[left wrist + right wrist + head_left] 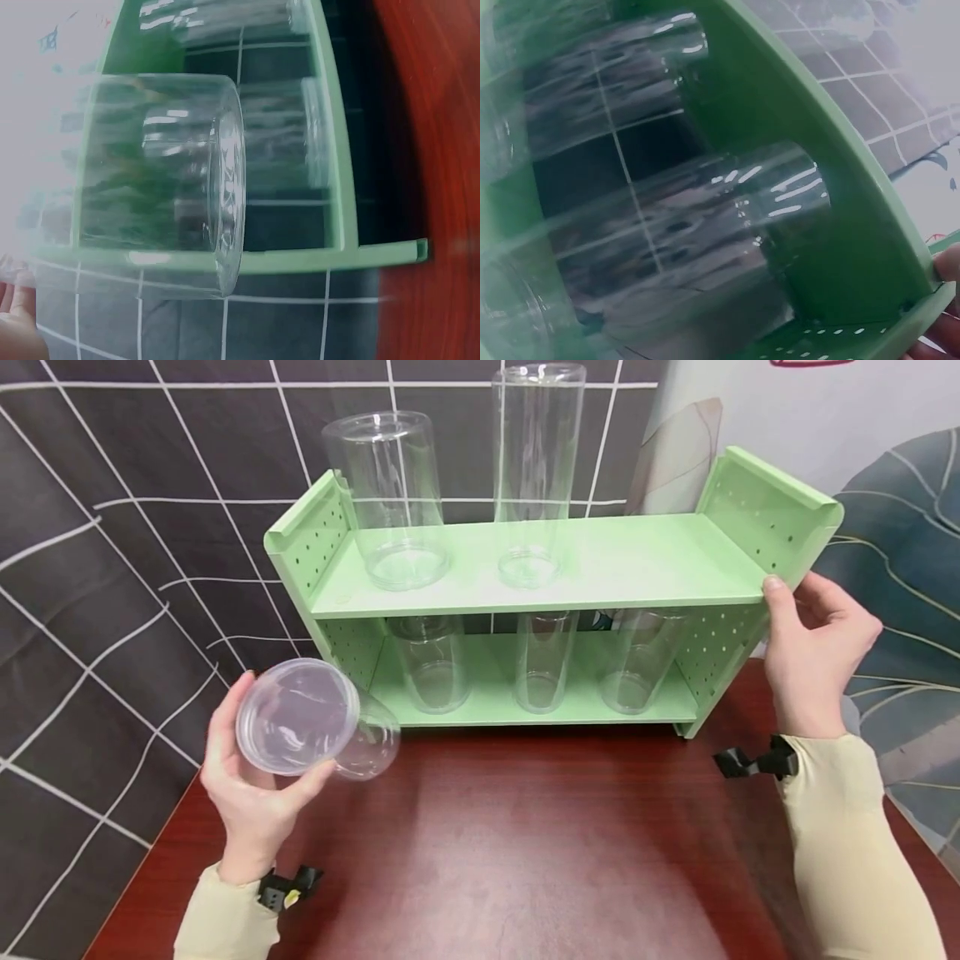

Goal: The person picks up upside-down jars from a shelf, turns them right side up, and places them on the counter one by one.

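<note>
In the head view my left hand (pixel 251 785) grips a clear plastic jar (pixel 369 739) near its translucent lid (pixel 298 717), with the lid turned toward the camera. The jar is tilted in front of the shelf's lower left corner. The left wrist view shows the jar's clear round base (pixel 231 187) close up, and a bit of my left hand (pixel 19 330) at the lower left. My right hand (pixel 821 643) pinches the right side panel of a light green two-tier shelf (pixel 630 556), thumb at the front edge and fingers round the outside.
On the upper tier stand a wide clear jar (pixel 401 510) and a taller narrow one (pixel 536 477). Three more clear jars, among them a slim one (pixel 542 668), stand on the lower tier. The shelf is on a dark red table (pixel 510 843), before a black grid-patterned backdrop (pixel 247 435).
</note>
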The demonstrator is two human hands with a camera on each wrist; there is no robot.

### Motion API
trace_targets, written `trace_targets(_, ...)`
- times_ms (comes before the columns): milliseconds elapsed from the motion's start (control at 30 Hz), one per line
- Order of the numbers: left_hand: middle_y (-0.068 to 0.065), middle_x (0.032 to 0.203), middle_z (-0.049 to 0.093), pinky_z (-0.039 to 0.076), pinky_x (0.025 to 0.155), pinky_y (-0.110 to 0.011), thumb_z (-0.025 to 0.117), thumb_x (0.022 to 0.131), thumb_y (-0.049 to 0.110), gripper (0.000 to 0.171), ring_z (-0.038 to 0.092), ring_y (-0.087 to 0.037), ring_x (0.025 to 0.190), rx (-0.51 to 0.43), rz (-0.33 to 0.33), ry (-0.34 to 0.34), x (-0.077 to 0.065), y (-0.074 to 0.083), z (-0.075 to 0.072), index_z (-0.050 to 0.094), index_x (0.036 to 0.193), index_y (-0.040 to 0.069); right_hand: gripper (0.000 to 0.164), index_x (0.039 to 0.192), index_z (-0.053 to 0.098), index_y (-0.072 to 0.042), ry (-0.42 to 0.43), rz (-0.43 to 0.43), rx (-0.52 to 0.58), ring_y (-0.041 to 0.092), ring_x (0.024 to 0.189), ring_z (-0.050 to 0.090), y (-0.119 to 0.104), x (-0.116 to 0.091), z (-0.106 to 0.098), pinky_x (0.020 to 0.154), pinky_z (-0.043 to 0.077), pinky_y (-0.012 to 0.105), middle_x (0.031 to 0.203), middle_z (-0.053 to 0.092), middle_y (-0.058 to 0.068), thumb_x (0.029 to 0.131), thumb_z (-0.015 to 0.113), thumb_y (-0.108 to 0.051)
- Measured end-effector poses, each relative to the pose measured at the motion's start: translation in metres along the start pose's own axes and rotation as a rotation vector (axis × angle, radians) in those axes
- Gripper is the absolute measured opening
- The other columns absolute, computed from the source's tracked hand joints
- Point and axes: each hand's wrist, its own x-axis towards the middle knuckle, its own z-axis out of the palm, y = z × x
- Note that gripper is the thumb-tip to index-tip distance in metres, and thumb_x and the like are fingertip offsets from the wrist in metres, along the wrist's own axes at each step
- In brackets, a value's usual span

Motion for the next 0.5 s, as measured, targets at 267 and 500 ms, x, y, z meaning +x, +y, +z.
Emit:
trace_targets(267, -0.032, 0.131, 0.057, 0.042, 0.108, -0.041, 0.088, 0.047, -0.018, 0.093, 0.052, -0.041, 0.122, 0.123, -0.007, 0.205, 0.012, 0.005, -0.010, 0.055, 0.134, -0.014, 0.026, 0.111, 0.080, -0.012, -0.007, 0.069, -0.089, 0.005, 0.079, 0.068, -0.014, 0.004, -0.003, 0.077, 0.051, 0.015, 0.092, 0.074, -0.007, 0.085, 0.078, -0.012)
trace_targets(500, -0.022, 0.137, 0.057, 0.036, 0.114, -0.040, 0.088, 0.056, -0.019, 0.091, 0.051, -0.034, 0.128, 0.299, -0.081, 0.308, 0.021, 0.009, -0.011, 0.054, 0.140, -0.004, 0.028, 0.112, 0.079, -0.010, -0.054, 0.106, -0.061, 0.005, 0.079, 0.069, -0.018, 0.005, -0.006, 0.076, 0.052, 0.014, 0.090, 0.073, -0.007, 0.084, 0.081, -0.009)
